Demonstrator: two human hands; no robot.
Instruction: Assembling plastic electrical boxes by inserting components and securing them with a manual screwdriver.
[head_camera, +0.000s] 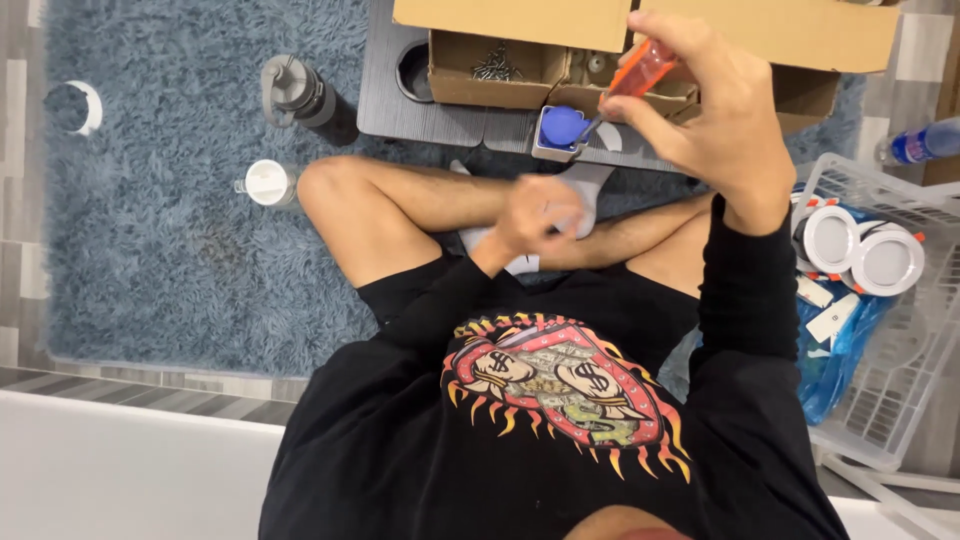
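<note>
Two bare hands work over crossed legs on a shaggy blue-grey rug (170, 200). Right hand (715, 100), raised at about one o'clock, is closed around the orange handle of a screwdriver (640, 70), its shaft slanting down toward eight o'clock so the tip meets a small grey square fitting with a blue round cap (562, 130) resting on the edge of a dark tray (385, 95). Left hand (535, 215), near centre, is curled shut by a grey sock (590, 185); what it grips cannot be made out. At twelve o'clock sits an open cardboard box (480, 70) holding dark screws (495, 65). At three o'clock, a white wire basket (900, 380) holds round white light fittings (860, 250) over blue plastic. At ten o'clock lie a grey bottle (300, 95) and a white-lidded cup (268, 183).
</note>
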